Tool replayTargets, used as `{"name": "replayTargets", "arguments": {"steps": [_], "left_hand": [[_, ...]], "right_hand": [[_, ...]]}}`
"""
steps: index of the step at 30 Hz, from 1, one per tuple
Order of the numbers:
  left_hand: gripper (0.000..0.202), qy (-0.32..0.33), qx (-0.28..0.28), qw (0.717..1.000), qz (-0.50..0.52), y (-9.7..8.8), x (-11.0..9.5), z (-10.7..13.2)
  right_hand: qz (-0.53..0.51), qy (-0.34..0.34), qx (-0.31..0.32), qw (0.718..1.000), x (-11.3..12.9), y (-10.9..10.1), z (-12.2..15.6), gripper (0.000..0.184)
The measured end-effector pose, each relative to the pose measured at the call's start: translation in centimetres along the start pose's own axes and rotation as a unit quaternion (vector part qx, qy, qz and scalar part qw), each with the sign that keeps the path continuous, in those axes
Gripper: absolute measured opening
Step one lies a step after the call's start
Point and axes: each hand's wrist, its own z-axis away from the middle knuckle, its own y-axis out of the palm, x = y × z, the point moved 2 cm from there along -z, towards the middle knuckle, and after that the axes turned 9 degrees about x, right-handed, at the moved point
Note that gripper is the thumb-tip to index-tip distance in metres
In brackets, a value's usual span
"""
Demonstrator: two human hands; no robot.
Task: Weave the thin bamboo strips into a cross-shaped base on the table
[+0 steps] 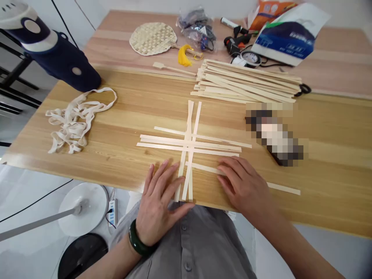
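Note:
Several thin pale wooden strips [215, 144] lie crossed on the table, some running sideways and others toward me. My left hand [158, 199] is spread at the near end of the lengthwise strips [187, 182], its fingertips on or beside them and nothing gripped. A green bangle [136, 240] circles that wrist. My right hand [245, 184] has its fingers bent together over one separate strip [283, 188], which sticks out on both sides. The left end of this strip reaches the lengthwise strips; whether it passes over or under all of them is hard to tell.
A bundle of strips [247, 83] lies farther back, with a woven fan [152, 38] and yellow tassel [184, 56] behind. White cloth tape [77, 120] is heaped at left near a dark blue bottle [69, 62]. A pixelated object [274, 135] lies right. A glue gun [235, 44] sits at the back.

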Motion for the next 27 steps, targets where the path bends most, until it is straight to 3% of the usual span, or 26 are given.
{"name": "replayTargets", "arguments": {"steps": [8, 14, 19, 21, 24, 27], "left_hand": [[0.037, -0.008, -0.008, 0.999, 0.038, 0.1, -1.0, -0.2], [0.041, 0.009, -0.008, 0.999, 0.046, 0.3, -0.9, 0.0], [0.043, 0.017, -0.026, 0.998, 0.052, 0.0, -0.3, 0.0], [0.044, 0.036, -0.023, 0.998, 0.048, -0.3, 0.3, 0.0], [0.047, 0.104, 0.036, 0.994, 0.027, -0.5, 1.1, 0.1], [0.04, 0.149, 0.056, 0.987, -0.007, -0.7, 2.0, 0.1]], "right_hand": [[-0.008, -0.027, 0.013, 1.0, 0.3, 0.0, -0.8, 0.013], [-0.042, -0.019, -0.001, 0.999, 0.7, 0.3, -0.1, 0.012], [-0.023, -0.014, -0.008, 1.0, 1.0, 0.7, 0.3, 0.021], [-0.009, -0.016, -0.011, 1.0, 1.0, 0.8, 0.3, 0.02], [0.003, -0.018, -0.013, 1.0, 1.1, 0.8, 0.1, 0.017], [0.014, -0.02, -0.014, 1.0, 1.1, 0.8, 0.0, 0.017]]}}
